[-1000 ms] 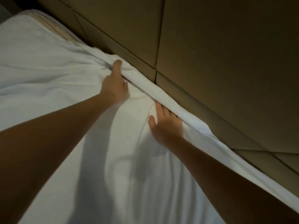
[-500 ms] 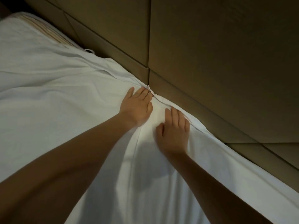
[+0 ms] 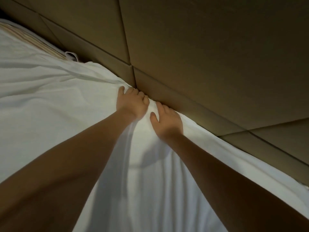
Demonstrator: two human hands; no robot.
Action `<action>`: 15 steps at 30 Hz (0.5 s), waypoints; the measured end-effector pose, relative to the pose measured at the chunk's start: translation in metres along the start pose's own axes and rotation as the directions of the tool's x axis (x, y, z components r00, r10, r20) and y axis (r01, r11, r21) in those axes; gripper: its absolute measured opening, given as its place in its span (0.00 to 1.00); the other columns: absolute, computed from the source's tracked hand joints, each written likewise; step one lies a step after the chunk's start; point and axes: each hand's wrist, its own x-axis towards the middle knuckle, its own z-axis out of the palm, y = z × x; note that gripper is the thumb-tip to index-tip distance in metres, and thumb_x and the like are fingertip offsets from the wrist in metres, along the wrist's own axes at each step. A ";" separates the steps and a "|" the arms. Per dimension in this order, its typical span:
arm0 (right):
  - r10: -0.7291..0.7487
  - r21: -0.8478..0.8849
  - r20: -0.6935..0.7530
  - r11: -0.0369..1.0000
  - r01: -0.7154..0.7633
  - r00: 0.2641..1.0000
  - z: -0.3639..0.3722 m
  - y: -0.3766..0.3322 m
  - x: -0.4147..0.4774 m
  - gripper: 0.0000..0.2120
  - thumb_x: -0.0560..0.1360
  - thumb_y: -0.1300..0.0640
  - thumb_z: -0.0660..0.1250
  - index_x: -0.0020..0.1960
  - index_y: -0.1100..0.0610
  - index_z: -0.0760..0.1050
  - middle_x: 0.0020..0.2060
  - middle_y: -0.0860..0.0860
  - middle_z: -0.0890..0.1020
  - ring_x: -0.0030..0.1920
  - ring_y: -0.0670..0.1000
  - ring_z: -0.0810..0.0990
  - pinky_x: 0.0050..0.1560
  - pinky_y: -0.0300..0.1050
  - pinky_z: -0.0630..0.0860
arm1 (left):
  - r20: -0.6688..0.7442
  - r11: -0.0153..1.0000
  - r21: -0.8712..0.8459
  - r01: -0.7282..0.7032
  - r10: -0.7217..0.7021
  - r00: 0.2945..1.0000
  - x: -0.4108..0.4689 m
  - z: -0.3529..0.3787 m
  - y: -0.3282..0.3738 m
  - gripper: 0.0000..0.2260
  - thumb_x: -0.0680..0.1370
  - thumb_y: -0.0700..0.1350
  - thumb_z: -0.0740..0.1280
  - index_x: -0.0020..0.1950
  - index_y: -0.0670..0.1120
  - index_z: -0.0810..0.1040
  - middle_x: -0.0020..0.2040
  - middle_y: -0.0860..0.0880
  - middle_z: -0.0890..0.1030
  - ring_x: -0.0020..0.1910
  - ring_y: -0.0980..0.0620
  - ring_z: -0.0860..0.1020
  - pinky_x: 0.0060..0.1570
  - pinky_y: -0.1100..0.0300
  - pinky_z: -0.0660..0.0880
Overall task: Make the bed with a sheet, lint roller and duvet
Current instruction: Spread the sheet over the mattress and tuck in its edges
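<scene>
To tuck the sheet (image 3: 50, 106) beside the padded wall (image 3: 200, 56), the left hand (image 3: 132, 104) curls its fingers on it; the right hand (image 3: 167, 122) hides its fingers.

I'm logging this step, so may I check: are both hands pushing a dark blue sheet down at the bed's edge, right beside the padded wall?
Not quite: the sheet is white, not dark blue. The head view shows the left hand and right hand on it at the bed's edge, right beside the padded wall.
</scene>
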 end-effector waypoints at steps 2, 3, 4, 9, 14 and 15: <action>-0.008 -0.054 -0.154 0.999 -0.001 0.988 -0.002 0.006 -0.021 0.24 0.72 0.52 0.54 0.58 0.64 0.78 0.51 0.58 0.82 0.50 0.57 0.81 0.53 0.47 0.74 | -0.221 0.993 -0.116 -0.013 -0.013 0.975 -0.017 0.009 0.005 0.21 0.78 0.48 0.48 0.53 0.41 0.78 0.54 0.42 0.79 0.59 0.43 0.73 0.64 0.47 0.62; 0.020 -0.088 -0.210 0.995 -0.039 0.978 -0.004 0.008 -0.034 0.22 0.71 0.53 0.55 0.57 0.63 0.79 0.51 0.57 0.82 0.51 0.57 0.81 0.54 0.49 0.75 | -0.304 0.985 -0.154 -0.076 0.026 0.952 -0.026 0.014 0.009 0.20 0.76 0.47 0.49 0.52 0.40 0.78 0.52 0.41 0.79 0.56 0.42 0.75 0.61 0.48 0.66; 0.078 -0.118 -0.208 0.988 -0.104 0.975 -0.006 0.011 -0.046 0.22 0.71 0.53 0.55 0.57 0.62 0.78 0.52 0.57 0.82 0.53 0.58 0.80 0.54 0.51 0.75 | -0.328 0.975 -0.158 -0.155 0.096 0.940 -0.035 0.017 0.014 0.20 0.74 0.47 0.51 0.54 0.40 0.78 0.52 0.41 0.79 0.55 0.42 0.76 0.59 0.49 0.67; 0.222 -0.200 -0.163 0.947 -0.253 0.961 -0.014 0.016 -0.058 0.21 0.71 0.52 0.55 0.52 0.65 0.79 0.46 0.58 0.82 0.44 0.62 0.80 0.47 0.50 0.77 | -0.144 0.952 -0.107 -0.288 0.272 0.952 -0.053 0.016 0.041 0.27 0.76 0.51 0.46 0.68 0.44 0.72 0.65 0.43 0.74 0.66 0.43 0.70 0.65 0.48 0.61; 0.208 -0.121 -0.038 0.970 -0.211 0.977 -0.019 0.030 -0.033 0.19 0.71 0.54 0.54 0.37 0.66 0.78 0.31 0.61 0.80 0.30 0.61 0.79 0.35 0.44 0.75 | 0.090 0.964 0.038 -0.262 0.258 0.962 -0.031 -0.003 0.060 0.21 0.80 0.54 0.48 0.69 0.49 0.67 0.66 0.47 0.70 0.67 0.45 0.64 0.66 0.49 0.57; 0.230 -0.089 0.079 0.971 -0.223 0.970 -0.025 0.033 -0.026 0.20 0.74 0.55 0.54 0.41 0.67 0.79 0.36 0.63 0.81 0.35 0.63 0.80 0.39 0.47 0.75 | 0.146 0.963 0.063 -0.260 0.249 0.957 -0.026 -0.007 0.064 0.20 0.80 0.54 0.49 0.68 0.50 0.68 0.65 0.47 0.72 0.66 0.45 0.65 0.65 0.48 0.58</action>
